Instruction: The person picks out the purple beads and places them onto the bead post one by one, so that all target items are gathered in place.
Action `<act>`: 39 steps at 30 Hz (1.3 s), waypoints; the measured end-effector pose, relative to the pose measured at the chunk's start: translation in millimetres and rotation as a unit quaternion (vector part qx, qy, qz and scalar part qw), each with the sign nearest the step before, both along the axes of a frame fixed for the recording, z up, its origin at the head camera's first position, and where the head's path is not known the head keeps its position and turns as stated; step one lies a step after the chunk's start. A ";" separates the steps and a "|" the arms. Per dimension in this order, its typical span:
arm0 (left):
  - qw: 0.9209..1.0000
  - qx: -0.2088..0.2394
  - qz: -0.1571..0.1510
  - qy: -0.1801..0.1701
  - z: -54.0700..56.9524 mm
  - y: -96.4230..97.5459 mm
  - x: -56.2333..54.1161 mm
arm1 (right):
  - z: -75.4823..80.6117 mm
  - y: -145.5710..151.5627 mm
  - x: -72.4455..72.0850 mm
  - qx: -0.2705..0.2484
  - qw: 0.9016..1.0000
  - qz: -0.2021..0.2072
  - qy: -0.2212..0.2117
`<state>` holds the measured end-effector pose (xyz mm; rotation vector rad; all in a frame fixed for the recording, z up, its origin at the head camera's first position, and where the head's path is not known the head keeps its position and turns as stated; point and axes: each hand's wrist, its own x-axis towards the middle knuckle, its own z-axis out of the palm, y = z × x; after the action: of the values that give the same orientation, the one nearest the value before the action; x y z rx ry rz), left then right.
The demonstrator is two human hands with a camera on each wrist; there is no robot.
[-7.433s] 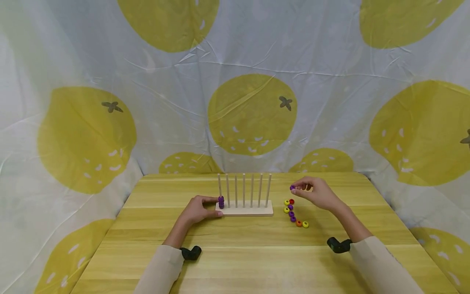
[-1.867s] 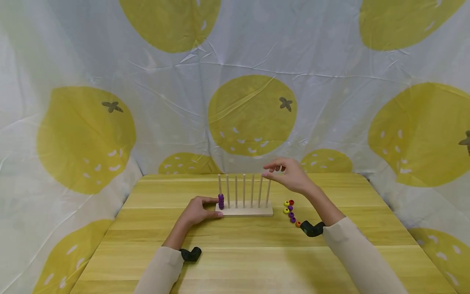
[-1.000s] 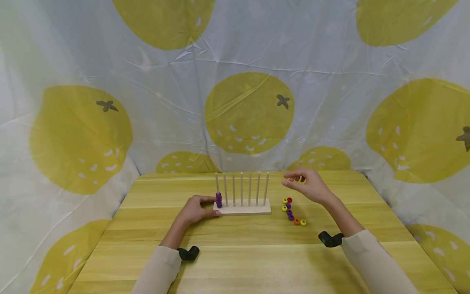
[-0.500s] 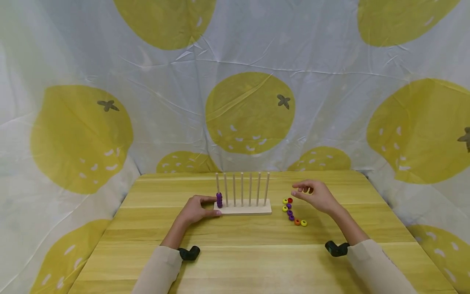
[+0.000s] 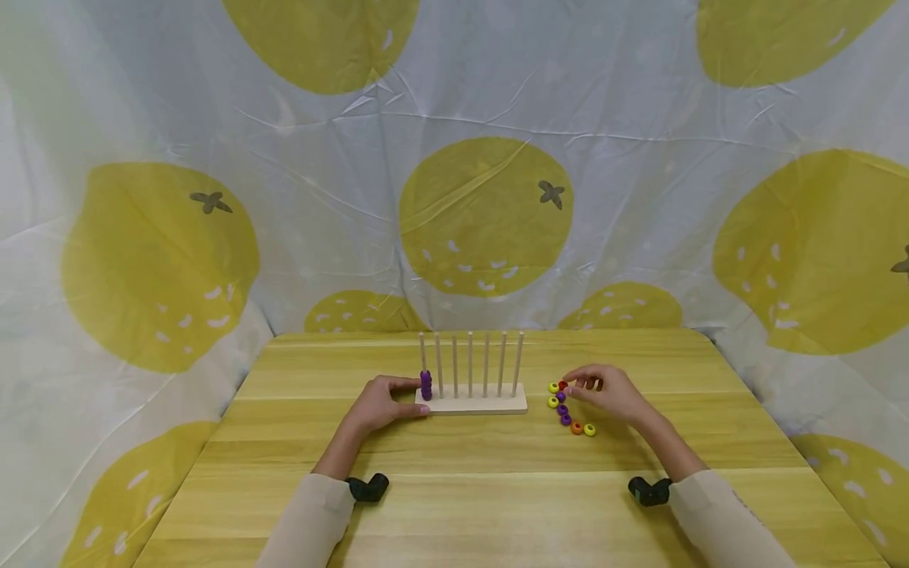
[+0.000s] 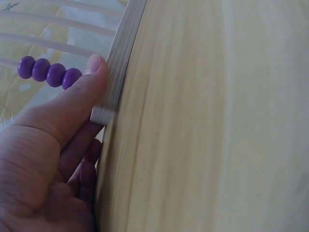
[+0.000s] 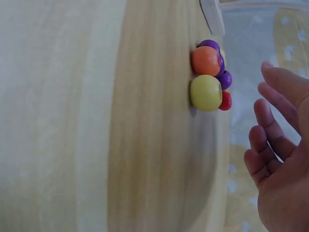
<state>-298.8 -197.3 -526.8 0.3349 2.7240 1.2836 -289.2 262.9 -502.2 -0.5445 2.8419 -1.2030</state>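
Observation:
A pale wooden peg rack (image 5: 472,405) with a row of upright pegs stands on the table. Several purple beads (image 5: 426,385) are stacked on its leftmost peg. My left hand (image 5: 376,404) grips the left end of the base, its thumb (image 6: 94,70) along the front edge in the left wrist view. To the right of the rack, my right hand (image 5: 611,392) hovers with parted fingers, holding nothing. Its fingertips are right at a red bead (image 5: 563,385) and a purple bead (image 5: 561,396) at the far end of the loose beads.
The loose beads form a curved line on the wooden table (image 5: 497,489): also a yellow bead (image 5: 553,402), an orange bead (image 5: 577,428) and a near yellow bead (image 5: 589,430). A lemon-print cloth (image 5: 486,217) hangs behind the table.
Earlier the right hand held a purple bead, then reached over the rack; it has since come back right and lowered to the loose beads. The purple stack has grown taller. The left hand stays put.

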 end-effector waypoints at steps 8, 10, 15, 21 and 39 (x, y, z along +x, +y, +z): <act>1.000 0.000 -0.001 0.005 2.2 1.7 1.2 | -9.8 -0.3 1.4 -0.002 1.000 0.012 -0.018; 1.000 0.001 -0.001 0.005 2.4 2.0 1.4 | -12.0 -0.5 1.5 -0.003 1.000 0.017 -0.024; 1.000 0.002 0.004 0.002 2.8 2.2 1.8 | -15.9 -0.8 0.3 -0.005 0.999 0.026 -0.042; 1.000 0.003 0.005 0.001 4.9 2.9 2.0 | -16.9 0.6 -1.0 0.000 0.998 0.021 -0.057; 1.000 -0.002 0.008 0.001 1.9 1.0 1.6 | -23.9 1.7 -2.4 -0.003 0.997 0.046 -0.054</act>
<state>-297.1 -196.3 -524.9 0.3166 2.7363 1.2824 -291.6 264.6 -526.1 -0.5851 2.6925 -1.1877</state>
